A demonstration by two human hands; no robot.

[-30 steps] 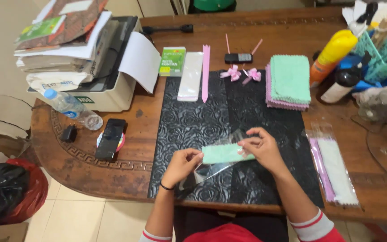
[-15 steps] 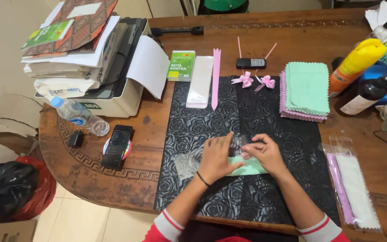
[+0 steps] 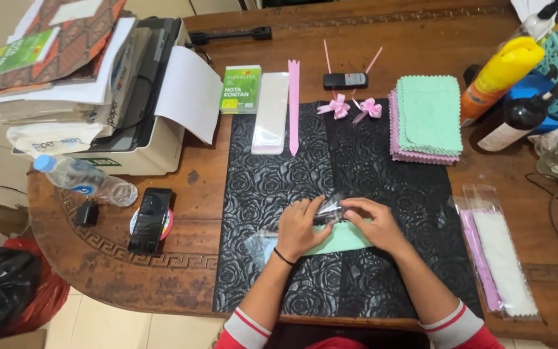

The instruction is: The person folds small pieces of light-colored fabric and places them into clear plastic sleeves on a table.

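Near edge of the black embossed mat (image 3: 279, 187), about mid-width: both hands down on the work. Left hand (image 3: 299, 227) lies flat, fingers together, pressing on a folded mint-green cloth (image 3: 343, 238) and on the clear plastic sleeve (image 3: 263, 244) that trails out toward the mat's left side. Right hand (image 3: 372, 223) is curled over the cloth's upper edge, fingertips pinching at the crinkled mouth of the sleeve; whether it grips cloth, film or both cannot be told.

Handling judgement: cloth looks light, soft and limp, so it will sag if lifted by one corner; best held along a folded edge with both hands. Sleeve film looks thin and slippery, prone to creasing; best taken at the open mouth.

Right of the mat, toward the table's near right corner: a packed sleeve (image 3: 495, 258) holding pink and white pieces, lying flat on the wooden table (image 3: 182, 258).

Left of the mat: a dark phone (image 3: 150, 220) on a round disc, a small black plug just beside it, a water bottle (image 3: 82, 182) on its side.

Far edge of the mat: stack of green and pink cloths (image 3: 426, 116) at the right corner, two pink ribbon bows (image 3: 353, 107) near the middle, a pink ribbon strip (image 3: 294, 106) and a pile of empty sleeves (image 3: 270, 111) toward the left.

Far left corner of the table: printer (image 3: 143, 110) under stacked papers. Far right corner: an orange-and-yellow spray can (image 3: 498, 77).
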